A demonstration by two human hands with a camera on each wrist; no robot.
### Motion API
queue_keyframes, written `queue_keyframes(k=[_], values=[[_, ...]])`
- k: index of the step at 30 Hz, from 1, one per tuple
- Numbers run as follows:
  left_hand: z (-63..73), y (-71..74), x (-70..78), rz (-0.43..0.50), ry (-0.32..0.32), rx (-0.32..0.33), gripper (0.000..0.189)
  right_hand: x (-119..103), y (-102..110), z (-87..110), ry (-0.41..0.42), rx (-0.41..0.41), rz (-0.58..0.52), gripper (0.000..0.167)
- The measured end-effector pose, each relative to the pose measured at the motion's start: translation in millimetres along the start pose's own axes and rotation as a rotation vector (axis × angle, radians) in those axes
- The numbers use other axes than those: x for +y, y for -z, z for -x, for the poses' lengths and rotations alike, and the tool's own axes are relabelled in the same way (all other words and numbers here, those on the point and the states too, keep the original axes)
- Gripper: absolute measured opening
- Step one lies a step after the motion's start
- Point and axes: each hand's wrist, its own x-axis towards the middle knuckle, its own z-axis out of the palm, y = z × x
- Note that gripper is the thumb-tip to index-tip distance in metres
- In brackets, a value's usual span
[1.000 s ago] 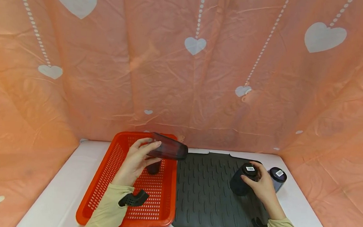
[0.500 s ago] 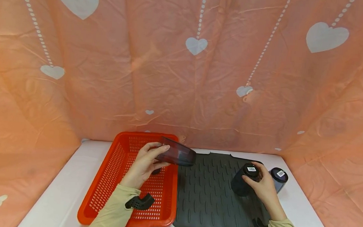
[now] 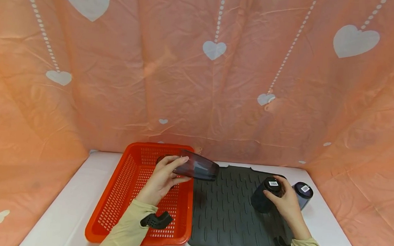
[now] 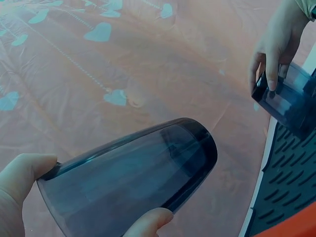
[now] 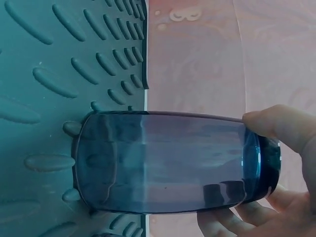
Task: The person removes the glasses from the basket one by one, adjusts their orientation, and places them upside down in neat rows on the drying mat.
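My left hand (image 3: 162, 179) holds a dark, see-through tumbler (image 3: 200, 168) on its side, at the border between basket and mat. Its mouth end is toward my fingers and its base points right. In the left wrist view, thumb and fingers pinch this tumbler (image 4: 128, 177) near the rim and along its side. My right hand (image 3: 288, 205) grips the base of a second tumbler (image 3: 261, 200), which stands mouth down on the dark ridged mat (image 3: 224, 216). The right wrist view shows its rim against the ridges, with thumb and fingers around the base.
Just right of my right hand stands another upside-down tumbler (image 3: 303, 193) with a white label on its base. An orange slotted basket (image 3: 95, 222) sits at left, a dark piece partly showing behind my left hand. An orange heart-print sheet (image 3: 186, 80) encloses the white table.
My left hand has carried its tumbler to the right, from over the basket toward the mat. The right hand and its tumbler have stayed in place.
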Motion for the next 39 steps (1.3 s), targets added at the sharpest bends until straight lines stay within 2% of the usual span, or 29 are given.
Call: queue_keyframes(k=[8, 13, 17, 21, 29, 35, 39], values=[[1.7, -3.7, -1.2, 0.036, 0.033, -0.021, 0.049, -6, 0, -3.9, 0.018, 0.019, 0.058, 0.062], [1.2, -6.9, -2.8, 0.051, 0.043, -0.026, 0.052, -17, 1, -6.6, 0.024, 0.044, 0.033, 0.060], [0.8, -9.4, -3.8, 0.079, 0.040, -0.040, 0.047, -30, 1, -7.8, 0.024, 0.061, -0.022, 0.058], [-0.2, -11.9, -4.6, 0.102, 0.038, -0.035, 0.041, -43, 0, -9.1, 0.059, 0.069, -0.091, 0.055], [-3.4, -19.6, -6.6, 0.111, 0.032, -0.017, 0.039, -58, -14, -12.7, 0.085, 0.035, -0.290, 0.047], [-2.9, -24.6, -9.8, 0.120, 0.047, -0.028, 0.044, -60, -29, -11.5, 0.084, -0.028, -0.398, 0.046], [-2.8, -26.9, -13.3, 0.130, 0.059, -0.028, 0.047, -62, -39, -9.2, 0.055, -0.107, -0.499, 0.048]])
